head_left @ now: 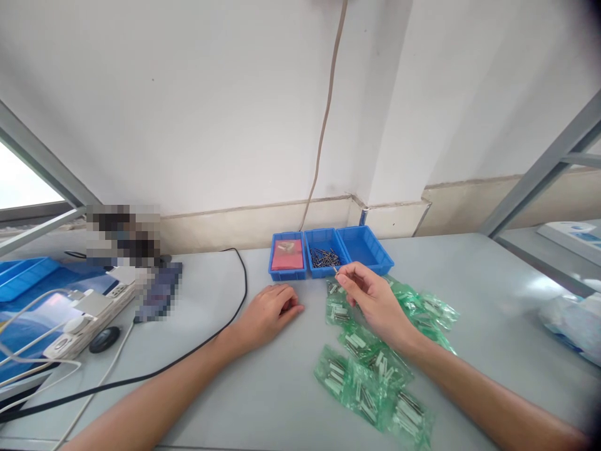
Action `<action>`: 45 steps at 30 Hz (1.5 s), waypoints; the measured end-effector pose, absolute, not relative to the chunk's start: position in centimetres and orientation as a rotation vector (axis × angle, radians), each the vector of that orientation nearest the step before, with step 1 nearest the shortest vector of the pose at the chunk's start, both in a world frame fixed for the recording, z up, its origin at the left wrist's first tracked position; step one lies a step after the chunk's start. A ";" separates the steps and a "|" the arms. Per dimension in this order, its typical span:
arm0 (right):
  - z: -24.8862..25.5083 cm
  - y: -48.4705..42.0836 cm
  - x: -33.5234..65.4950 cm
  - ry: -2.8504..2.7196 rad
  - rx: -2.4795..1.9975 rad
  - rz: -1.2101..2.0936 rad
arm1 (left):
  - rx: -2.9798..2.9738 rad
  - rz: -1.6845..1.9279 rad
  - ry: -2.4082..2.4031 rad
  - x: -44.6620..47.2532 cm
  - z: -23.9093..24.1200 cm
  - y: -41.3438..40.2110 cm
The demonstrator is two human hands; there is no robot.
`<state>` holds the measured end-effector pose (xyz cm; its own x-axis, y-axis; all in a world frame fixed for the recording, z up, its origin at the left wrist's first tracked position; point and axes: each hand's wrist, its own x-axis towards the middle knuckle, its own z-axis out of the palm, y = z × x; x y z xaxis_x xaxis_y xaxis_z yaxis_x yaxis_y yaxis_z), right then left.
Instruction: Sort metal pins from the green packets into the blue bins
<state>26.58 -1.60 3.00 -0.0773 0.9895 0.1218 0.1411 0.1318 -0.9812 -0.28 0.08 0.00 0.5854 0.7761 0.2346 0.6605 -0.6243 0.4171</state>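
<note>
Between right fingers (346, 276), thin silvery pin (335, 270)

bright, even daylight from the blown-out window (23, 178) at left; soft faint shadows; wide-angle bending and dark vignetted corners; one pixelated patch (124, 235).

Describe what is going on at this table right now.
A person is at a grey table. The right hand pinches a small metal pin just in front of the middle blue tray, which holds a heap of dark pins. The left hand rests loosely curled on the table, holding nothing. Under and beside the right hand lie green bags of pins.
</note>
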 end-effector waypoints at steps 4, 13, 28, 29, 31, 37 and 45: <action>3.2 -1.6 26.6 -1.352 -1.158 1.144 | 2.532 0.586 1.173 -0.3 0.0 0.1; 3.2 -1.7 26.8 -1.290 -1.116 1.233 | 2.540 0.596 1.164 -0.4 -0.2 0.1; 2.4 -1.5 26.9 -1.236 -1.011 1.369 | 2.540 0.587 1.169 -0.2 -0.1 0.2; 2.3 -1.4 26.9 -1.233 -1.004 1.375 | 2.540 0.586 1.169 -0.2 -0.1 0.2; 2.2 -1.4 26.9 -1.227 -0.991 1.386 | 2.541 0.588 1.169 -0.2 -0.1 0.2; 2.2 -1.6 27.0 -1.205 -0.972 1.417 | 2.548 0.594 1.164 -0.2 -0.1 0.2; 2.7 -1.7 26.8 -1.081 -0.918 1.520 | 2.536 0.589 1.165 -0.3 0.0 0.1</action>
